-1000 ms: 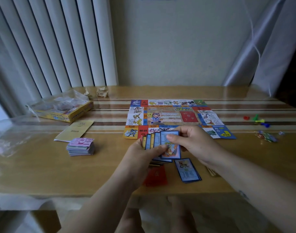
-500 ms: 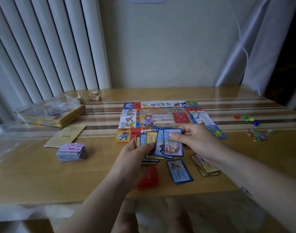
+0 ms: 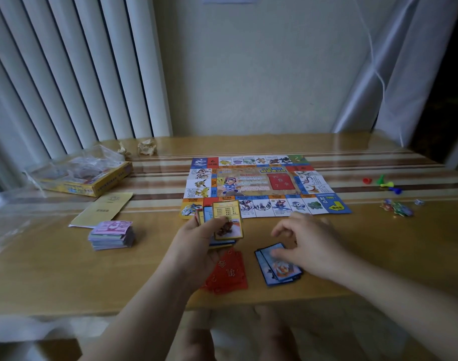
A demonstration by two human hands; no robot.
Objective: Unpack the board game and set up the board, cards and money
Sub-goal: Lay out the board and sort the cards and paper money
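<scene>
The colourful game board [image 3: 264, 182] lies unfolded on the wooden table [image 3: 53, 272]. My left hand [image 3: 196, 248] grips a fan of cards [image 3: 226, 220] just in front of the board's near left corner, a yellow-bordered card on top. My right hand [image 3: 310, 243] hovers with relaxed fingers over a small pile of blue cards [image 3: 277, 268], its thumb at the pile's top edge. A pile of red cards [image 3: 227, 273] lies under my left wrist. A stack of paper money [image 3: 112, 234] sits to the left.
The yellow game box [image 3: 87, 181] with clear wrapping stands at the back left, a yellow booklet [image 3: 105, 209] beside it. Coloured pawns [image 3: 381, 182] and small tokens [image 3: 397, 207] lie at the right. Crumpled paper [image 3: 147, 148] sits near the wall. A plastic sheet [image 3: 9, 222] covers the table's left end.
My right hand took a blue card from the fan, moved down and right, and let it go on the blue pile. A yellow-bordered card now tops the fan.
</scene>
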